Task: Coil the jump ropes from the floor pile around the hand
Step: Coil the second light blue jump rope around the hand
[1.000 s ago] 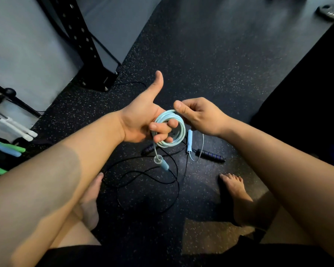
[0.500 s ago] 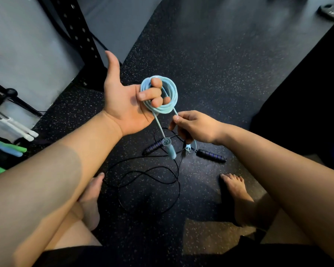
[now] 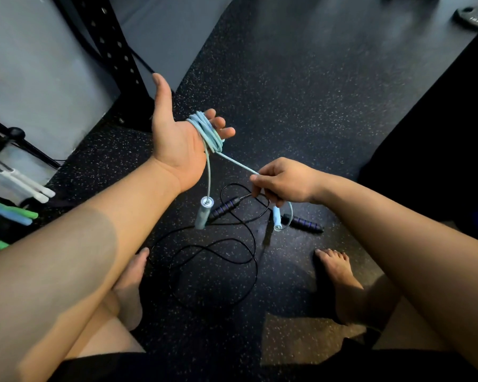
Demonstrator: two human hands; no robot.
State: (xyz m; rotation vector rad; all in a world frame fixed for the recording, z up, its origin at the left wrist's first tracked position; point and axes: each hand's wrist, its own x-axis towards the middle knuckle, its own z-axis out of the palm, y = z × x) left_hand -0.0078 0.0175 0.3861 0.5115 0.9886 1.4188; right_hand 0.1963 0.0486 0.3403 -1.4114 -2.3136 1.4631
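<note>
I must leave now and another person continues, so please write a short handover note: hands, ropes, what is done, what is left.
Left hand: palm up, thumb out, light blue plastic jump rope looped several times round its fingers.
Right hand: pinches the rope's taut free strand.
One light blue handle hangs below the left hand, the second handle under the right hand.
Black jump rope lies loose on the speckled black rubber floor.
Done: most of the blue rope is coiled.
Left: wind the last strand, then coil the black rope.
</note>
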